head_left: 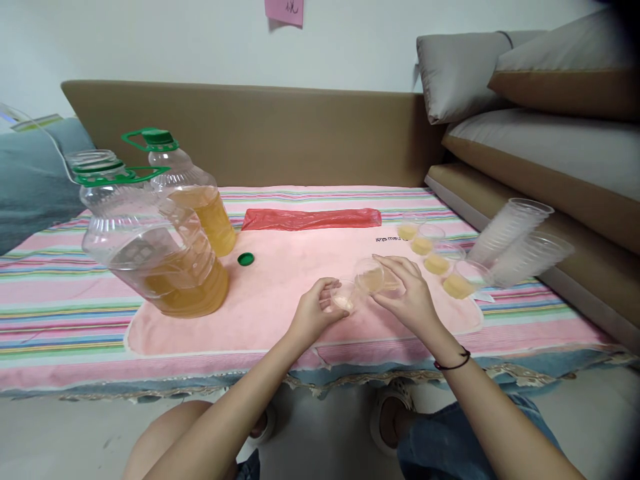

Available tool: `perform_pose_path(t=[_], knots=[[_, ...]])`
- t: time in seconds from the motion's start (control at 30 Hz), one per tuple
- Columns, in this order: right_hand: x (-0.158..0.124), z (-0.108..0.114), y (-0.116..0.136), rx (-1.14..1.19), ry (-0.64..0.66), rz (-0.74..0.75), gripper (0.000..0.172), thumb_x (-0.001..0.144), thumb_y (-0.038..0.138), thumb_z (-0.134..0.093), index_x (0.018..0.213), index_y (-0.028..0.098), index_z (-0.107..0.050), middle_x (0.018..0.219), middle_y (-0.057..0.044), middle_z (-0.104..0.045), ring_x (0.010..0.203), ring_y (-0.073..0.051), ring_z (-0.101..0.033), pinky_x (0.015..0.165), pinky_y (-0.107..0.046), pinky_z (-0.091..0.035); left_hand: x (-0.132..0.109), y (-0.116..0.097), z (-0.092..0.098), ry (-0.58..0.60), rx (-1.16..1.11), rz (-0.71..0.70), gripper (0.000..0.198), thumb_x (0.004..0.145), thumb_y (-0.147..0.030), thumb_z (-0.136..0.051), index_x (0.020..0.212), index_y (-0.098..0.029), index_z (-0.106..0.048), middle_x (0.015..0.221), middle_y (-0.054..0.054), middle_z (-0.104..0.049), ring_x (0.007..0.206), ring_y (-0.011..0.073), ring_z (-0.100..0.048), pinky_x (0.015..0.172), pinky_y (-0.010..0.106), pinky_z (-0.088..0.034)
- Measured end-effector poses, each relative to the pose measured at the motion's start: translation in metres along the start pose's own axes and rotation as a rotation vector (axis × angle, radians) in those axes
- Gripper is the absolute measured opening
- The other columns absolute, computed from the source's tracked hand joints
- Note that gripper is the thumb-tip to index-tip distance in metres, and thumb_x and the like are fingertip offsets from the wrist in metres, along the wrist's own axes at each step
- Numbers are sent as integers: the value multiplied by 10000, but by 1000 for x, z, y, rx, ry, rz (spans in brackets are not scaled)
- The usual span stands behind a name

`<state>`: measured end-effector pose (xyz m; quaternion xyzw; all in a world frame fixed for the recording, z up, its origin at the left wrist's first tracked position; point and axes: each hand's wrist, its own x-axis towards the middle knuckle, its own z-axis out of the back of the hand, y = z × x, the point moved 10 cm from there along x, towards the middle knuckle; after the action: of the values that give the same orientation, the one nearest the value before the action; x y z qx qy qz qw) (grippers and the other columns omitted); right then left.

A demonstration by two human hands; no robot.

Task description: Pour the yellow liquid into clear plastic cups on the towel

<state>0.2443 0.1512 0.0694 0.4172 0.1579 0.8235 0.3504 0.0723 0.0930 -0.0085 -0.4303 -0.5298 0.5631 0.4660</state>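
Observation:
Over the pink mat, my left hand is closed around a clear plastic cup; whether liquid is in it I cannot tell for certain. My right hand grips a second clear cup, tilted toward the first, with pale yellow liquid showing inside. The two rims lie close together, the right cup slightly higher. To the right stands a row of several clear cups, among them a near one, with yellow liquid at the bottom.
An uncapped large bottle and a capped one, both part full of yellow liquid, stand at left. A green cap lies beside them. A red plastic bag stretches across the back. Stacked cups lean near cushions at right.

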Motion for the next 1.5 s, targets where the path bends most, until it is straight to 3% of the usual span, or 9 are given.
perform_pose_path(t=[0.4, 0.6, 0.7, 0.93, 1.1, 1.2, 1.27, 1.4, 1.5], knots=[[-3, -3, -28, 85, -40, -128, 519, 676, 279, -755, 1174, 238, -615, 1159, -105, -670, 1087, -310, -610, 923, -504, -485, -1, -1, 1, 1, 30, -17, 502, 598, -161, -796, 1049, -205, -580, 1183, 81, -665, 1088, 216, -650, 881, 341, -559], [-14, -11, -75, 408, -70, -464, 616, 572, 333, -839, 1134, 222, -610, 1150, -116, -687, 1103, -303, -638, 958, -523, -493, 0, -3, 4, -14, 15, -11, 511, 580, -183, -807, 1036, -197, -576, 1206, 94, -662, 1100, 222, -652, 887, 353, -564], [-22, -15, -100, 575, -103, -599, 605, 560, 390, -843, 1093, 226, -608, 1139, -129, -700, 1084, -306, -664, 899, -513, -546, 2, -3, 7, -40, -3, -5, 517, 576, -162, -801, 1039, -204, -576, 1227, 95, -662, 1127, 229, -647, 867, 344, -569], [-27, -8, -129, 586, -111, -616, 611, 544, 389, -856, 1078, 249, -595, 1128, -107, -689, 1074, -305, -669, 864, -531, -575, 15, -3, 14, -103, 16, -18, 543, 566, -166, -804, 1060, -201, -580, 1214, 110, -670, 1116, 239, -648, 843, 346, -560], [-26, -7, -129, 550, -69, -588, 734, 509, 415, -880, 1155, 257, -569, 1177, -130, -668, 1164, -323, -625, 932, -568, -529, 21, 0, 10, -112, 26, -19, 533, 560, -179, -799, 1040, -207, -570, 1187, 97, -668, 1072, 231, -651, 865, 374, -544], [-27, 7, -120, 504, -85, -570, 867, 476, 416, -910, 1240, 263, -527, 1340, -150, -586, 1305, -330, -523, 1065, -590, -411, 21, 0, 9, -112, 28, -23, 536, 557, -178, -794, 1035, -205, -554, 1189, 107, -662, 1071, 234, -648, 877, 387, -530], [-25, 25, -115, 463, -124, -531, 829, 547, 453, -887, 1266, 273, -515, 1433, -150, -520, 1358, -312, -473, 1112, -569, -363, 21, -1, 9, -113, 34, -21, 551, 561, -172, -790, 1049, -207, -538, 1204, 117, -658, 1078, 237, -647, 879, 393, -523], [-1, 71, -119, 281, -194, -413, 625, 711, 521, -771, 1237, 264, -554, 1403, -134, -571, 1318, -294, -525, 1100, -543, -387, 19, -3, 11, -115, 76, -19, 575, 574, -162, -777, 1085, -213, -521, 1229, 123, -652, 1114, 247, -634, 906, 401, -501], [39, 92, -140, 61, -145, -385, 607, 759, 537, -707, 1251, 212, -560, 1382, -176, -589, 1271, -323, -568, 1044, -545, -442, 17, -4, 12, -106, 105, -8, 607, 566, -160, -770, 1112, -215, -509, 1257, 132, -633, 1153, 262, -611, 940, 413, -479]])
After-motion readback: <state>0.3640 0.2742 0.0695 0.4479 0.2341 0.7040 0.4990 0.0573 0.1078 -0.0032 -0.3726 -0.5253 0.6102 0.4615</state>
